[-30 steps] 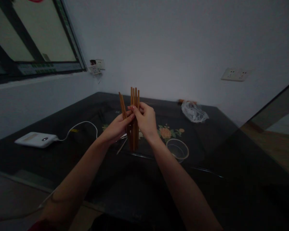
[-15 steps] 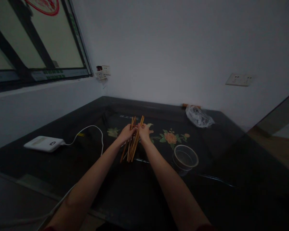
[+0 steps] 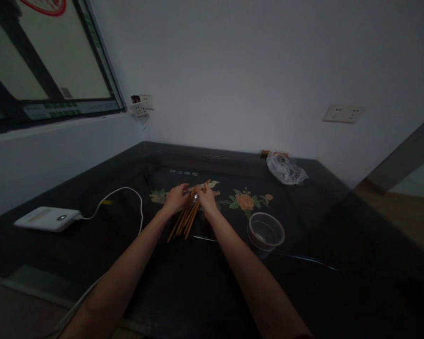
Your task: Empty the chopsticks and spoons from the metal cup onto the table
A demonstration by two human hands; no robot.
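A loose bundle of wooden chopsticks [image 3: 185, 220] slants over the dark tabletop, its near ends fanned out toward me. My left hand [image 3: 175, 198] curls its fingers against the left side of the bundle near the upper part. From the other side, my right hand [image 3: 207, 201] is closed around the upper chopsticks, with a few tips poking out past its fingers. Between the two hands a small shiny metallic thing [image 3: 195, 198] shows among the sticks; its kind is unclear. My fingers partly hide the upper ends.
A clear round plastic tub [image 3: 266, 230] stands right of my right forearm. At the left lies a white power bank [image 3: 47, 219] with a white cable [image 3: 141, 207] running from it. A crumpled clear plastic bag [image 3: 286, 169] is by the wall, beside a brown stick-like object [image 3: 265, 153].
Two separate groups of chopsticks have come together into one slanted bundle, lower between my hands. The metallic thing now shows. The view has shifted slightly to the right.
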